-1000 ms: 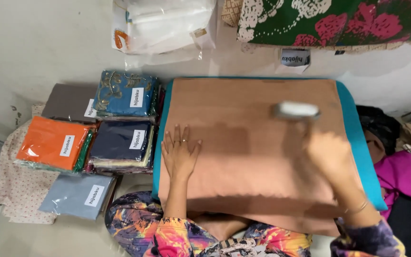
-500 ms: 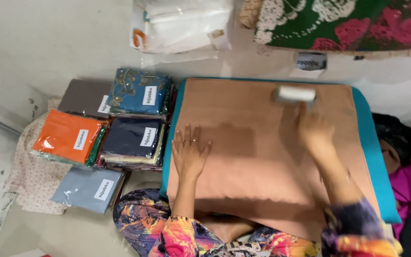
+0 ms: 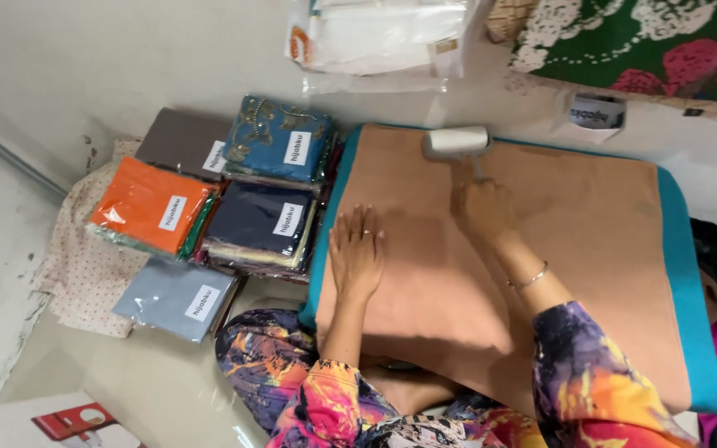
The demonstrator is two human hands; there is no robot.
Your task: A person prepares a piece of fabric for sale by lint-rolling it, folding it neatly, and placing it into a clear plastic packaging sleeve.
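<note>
— So where's the roller [image 3: 456,141] sitting?

— At the far edge of the tan cloth [image 3: 541,249], its white drum lying crosswise on the fabric. The right hand [image 3: 483,207] is closed around its handle, just nearer the person than the drum.

— And the other hand?

— The left hand [image 3: 356,253] lies open, palm down, fingers spread flat on the cloth close to its left edge. It holds nothing; a ring shows on one finger.

— What's under the cloth?

— A teal board [image 3: 690,274], showing as a strip along the cloth's left and right sides.

— Beside the cloth?

— To its left, wrapped fabric packs on the floor: a blue patterned pack [image 3: 275,137] nearest the far corner, a navy pack [image 3: 263,224] just beside the left hand, a brown pack [image 3: 178,139] and an orange pack [image 3: 149,206] farther left, and a grey pack [image 3: 176,297] nearer the person.

— Beyond the cloth?

— Clear plastic bags [image 3: 383,37] past its far edge, and a green floral fabric [image 3: 649,41] to their right.
</note>
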